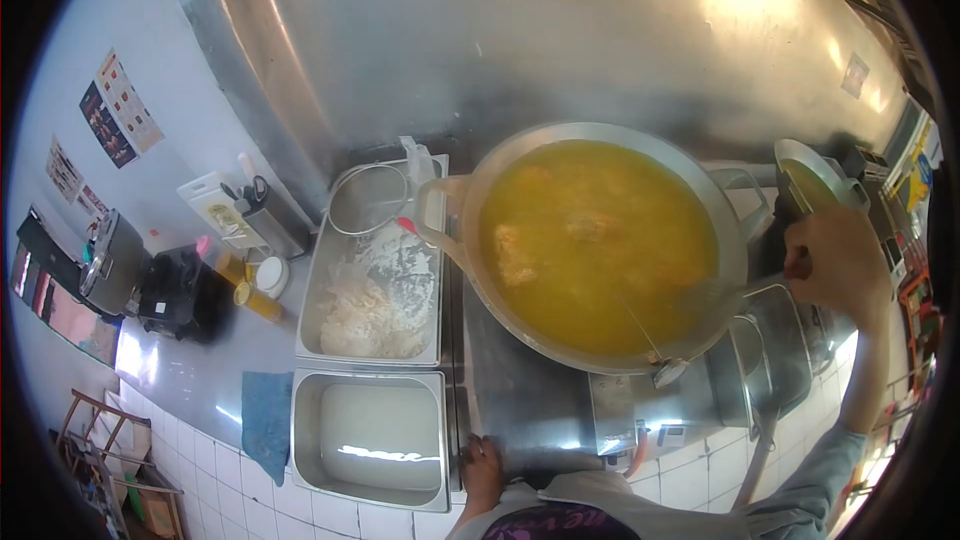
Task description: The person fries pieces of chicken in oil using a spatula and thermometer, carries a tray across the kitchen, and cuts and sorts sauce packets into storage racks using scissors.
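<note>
Currently, in the head view, the right hand (838,262) grips a blurred grey utensil (722,302) at the right side of a large round metal wok (733,240); golden pieces (515,257) sit in its yellow oil (600,290). Beside a rectangular steel pan (303,450) rests the left hand (482,468), its grip unclear.

Printed sheets (130,100) hang on the white wall (150,0); a metal knife block (280,224) stands beside a white cutting board (204,198); a yellow jar (259,302) and a round white tub (271,274) sit close together near a black box (185,295); a blue cloth (266,425) drapes over the edge of the counter (215,370), above the tiled floor (232,482).
</note>
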Demonstrator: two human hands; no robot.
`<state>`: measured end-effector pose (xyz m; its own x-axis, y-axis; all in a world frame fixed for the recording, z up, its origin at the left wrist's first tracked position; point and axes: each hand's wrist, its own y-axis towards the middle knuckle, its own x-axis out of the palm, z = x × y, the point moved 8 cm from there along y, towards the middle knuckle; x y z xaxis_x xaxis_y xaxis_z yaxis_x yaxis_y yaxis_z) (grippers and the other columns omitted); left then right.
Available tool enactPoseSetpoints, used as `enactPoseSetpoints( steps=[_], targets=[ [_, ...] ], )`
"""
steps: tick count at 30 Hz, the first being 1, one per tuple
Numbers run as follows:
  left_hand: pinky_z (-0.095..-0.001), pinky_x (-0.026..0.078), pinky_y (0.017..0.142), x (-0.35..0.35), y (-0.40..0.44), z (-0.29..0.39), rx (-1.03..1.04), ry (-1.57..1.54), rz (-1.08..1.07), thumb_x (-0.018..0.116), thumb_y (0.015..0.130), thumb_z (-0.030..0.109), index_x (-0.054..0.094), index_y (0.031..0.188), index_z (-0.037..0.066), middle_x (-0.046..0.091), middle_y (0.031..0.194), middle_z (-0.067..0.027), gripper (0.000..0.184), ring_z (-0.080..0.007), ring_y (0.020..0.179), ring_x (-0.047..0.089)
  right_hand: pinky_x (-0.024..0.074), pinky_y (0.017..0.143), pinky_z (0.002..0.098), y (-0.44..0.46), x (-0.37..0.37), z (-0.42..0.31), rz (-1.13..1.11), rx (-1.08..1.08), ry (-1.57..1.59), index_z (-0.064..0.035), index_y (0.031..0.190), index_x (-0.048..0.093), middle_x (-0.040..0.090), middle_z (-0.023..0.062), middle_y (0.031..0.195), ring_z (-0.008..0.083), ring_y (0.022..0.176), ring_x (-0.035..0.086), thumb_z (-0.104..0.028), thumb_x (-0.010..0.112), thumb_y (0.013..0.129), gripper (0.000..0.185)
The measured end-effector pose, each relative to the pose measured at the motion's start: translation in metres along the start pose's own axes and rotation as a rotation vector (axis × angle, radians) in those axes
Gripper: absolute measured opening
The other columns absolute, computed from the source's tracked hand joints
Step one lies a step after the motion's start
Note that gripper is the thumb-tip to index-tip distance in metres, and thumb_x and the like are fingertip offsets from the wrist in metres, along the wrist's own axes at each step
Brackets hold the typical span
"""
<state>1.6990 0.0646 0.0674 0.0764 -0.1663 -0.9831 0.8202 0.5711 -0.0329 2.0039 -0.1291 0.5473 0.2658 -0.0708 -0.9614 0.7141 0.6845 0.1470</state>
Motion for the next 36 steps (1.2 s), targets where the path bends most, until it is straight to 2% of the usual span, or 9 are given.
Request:
enactPoseSetpoints(
  steps=[7,9,11,14,16,21,29,34,36],
  targets=[
    [-0.0451,0.048,0.082,0.003,-0.001,-0.002,0.011,-0.017,0.017,0.057,0.078,0.012,0.05,0.119,0.001,0.047,0.129,-0.0232,0.043,-0.0391,0.101,0.056,0.0493,0.066,0.0383,0.006,0.057,-0.012,-0.156,-0.049,0.078,-0.0085,0.058,0.063,0.066,0.0075,0.067,0.0269,0.069,0.065,-0.012,0.069,0.054,0.008],
    [-0.0452,0.049,0.081,0.005,-0.001,-0.006,0.001,-0.014,-0.002,0.058,0.078,0.011,0.049,0.119,0.001,0.047,0.129,-0.0231,0.044,-0.039,0.101,0.056,0.0505,0.068,0.0414,0.012,0.085,-0.005,-0.233,-0.003,0.114,-0.0074,0.068,0.065,0.067,0.0095,0.071,0.0294,0.072,0.066,-0.013,0.067,0.059,0.01],
    [-0.0462,0.05,0.082,0.014,-0.003,-0.006,0.04,0.057,0.069,0.065,0.074,0.021,0.047,0.116,0.006,0.049,0.124,-0.0229,0.048,-0.0378,0.1,0.057,0.0507,0.069,0.043,0.019,0.112,-0.002,-0.209,-0.013,0.149,-0.0074,0.073,0.065,0.067,0.0103,0.073,0.0311,0.074,0.065,-0.013,0.066,0.062,0.012],
    [-0.047,0.05,0.081,0.015,-0.003,-0.006,0.05,0.016,0.174,0.063,0.076,0.023,0.049,0.114,0.005,0.051,0.122,-0.0236,0.043,-0.0387,0.098,0.058,0.05,0.071,0.0467,0.027,0.148,0.001,-0.172,-0.008,0.196,-0.0079,0.086,0.063,0.067,0.0126,0.076,0.0354,0.076,0.064,-0.013,0.06,0.07,0.017],
    [-0.0479,0.048,0.084,0.008,0.0,-0.002,0.039,-0.046,0.133,0.059,0.079,0.02,0.049,0.116,0.005,0.049,0.125,-0.0236,0.041,-0.04,0.1,0.056,0.0488,0.072,0.0488,0.037,0.172,0.003,-0.221,0.027,0.273,-0.0055,0.094,0.059,0.065,0.0167,0.081,0.0373,0.082,0.063,-0.013,0.063,0.072,0.023],
    [-0.0477,0.046,0.086,0.009,0.001,-0.004,-0.009,-0.121,0.118,0.058,0.08,0.017,0.049,0.112,0.004,0.05,0.124,-0.0237,0.036,-0.0409,0.1,0.055,0.0491,0.071,0.0481,0.056,0.195,-0.002,-0.13,-0.021,0.361,-0.0054,0.104,0.052,0.067,0.0147,0.083,0.0376,0.083,0.063,-0.013,0.065,0.078,0.03],
    [-0.0441,0.049,0.082,0.019,-0.001,-0.005,0.01,-0.016,0.154,0.06,0.077,0.017,0.05,0.109,0.006,0.051,0.123,-0.0213,0.035,-0.0376,0.1,0.056,0.0495,0.072,0.046,0.103,0.208,-0.001,-0.005,-0.049,0.439,-0.005,0.103,0.052,0.067,0.0134,0.085,0.0356,0.084,0.064,-0.011,0.064,0.079,0.027],
    [-0.0435,0.049,0.084,-0.013,0.002,0.007,-0.006,-0.008,0.123,0.061,0.077,0.017,0.05,0.108,0.006,0.05,0.123,-0.0216,0.035,-0.0377,0.105,0.055,0.0495,0.072,0.0448,0.123,0.2,-0.002,0.008,-0.103,0.443,-0.0025,0.096,0.051,0.068,0.0136,0.087,0.0345,0.085,0.064,-0.009,0.063,0.08,0.021],
    [-0.0429,0.049,0.084,0.017,-0.003,-0.002,-0.003,0.038,0.152,0.061,0.076,0.016,0.05,0.109,0.006,0.05,0.123,-0.0217,0.036,-0.0378,0.106,0.054,0.0497,0.073,0.0442,0.125,0.194,-0.004,0.072,-0.159,0.509,-0.0015,0.092,0.049,0.068,0.0146,0.089,0.0342,0.086,0.064,-0.008,0.064,0.079,0.021]
  ],
)
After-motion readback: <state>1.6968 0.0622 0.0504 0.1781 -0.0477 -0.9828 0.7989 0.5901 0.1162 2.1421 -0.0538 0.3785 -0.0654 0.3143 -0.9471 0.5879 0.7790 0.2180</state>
